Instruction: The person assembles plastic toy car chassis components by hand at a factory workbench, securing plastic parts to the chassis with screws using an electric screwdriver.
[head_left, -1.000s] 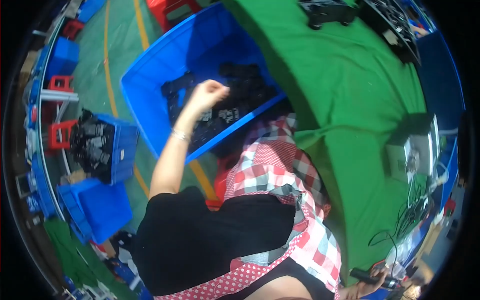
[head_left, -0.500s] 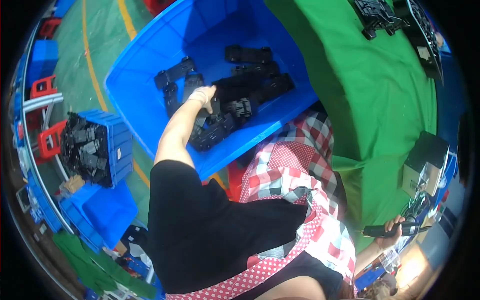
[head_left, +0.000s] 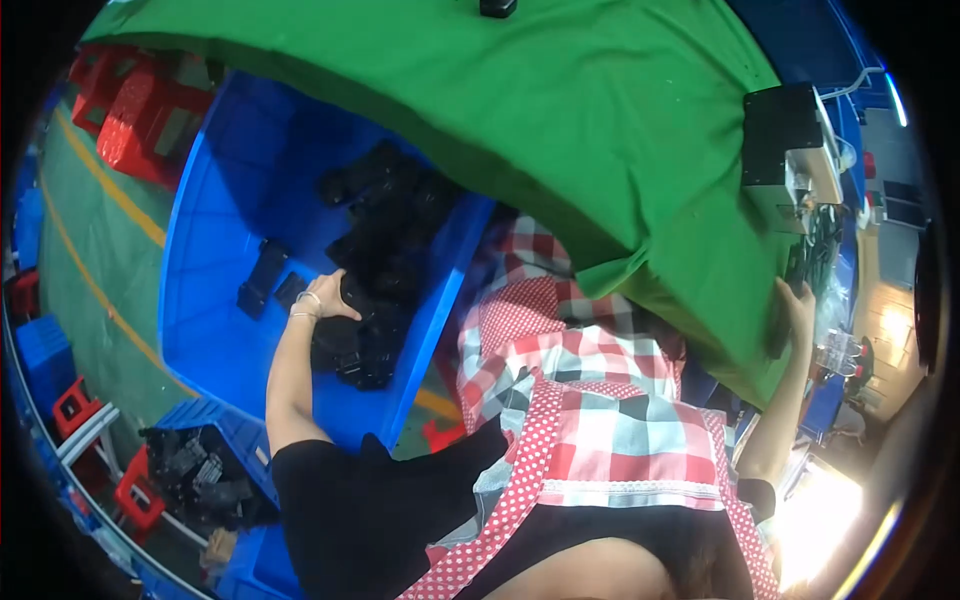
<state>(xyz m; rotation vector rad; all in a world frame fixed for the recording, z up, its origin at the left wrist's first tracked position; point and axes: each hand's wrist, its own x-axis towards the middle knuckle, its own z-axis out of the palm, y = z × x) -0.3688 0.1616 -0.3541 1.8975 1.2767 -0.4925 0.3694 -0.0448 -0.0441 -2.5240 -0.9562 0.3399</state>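
Beside a table draped in rumpled green cloth (head_left: 560, 120) sat a deep blue bin (head_left: 215, 250), with yellow-lined green floor (head_left: 100, 250) and red stools (head_left: 150, 130) beyond. In the bin lay black parts (head_left: 385, 235), blocky and dull, heaped mostly tableward. Among them the left hand (head_left: 332, 298) held thumb and fingers apart, any grip impossible to tell; the right hand (head_left: 797, 305) curled round a dark tool (head_left: 779, 338).
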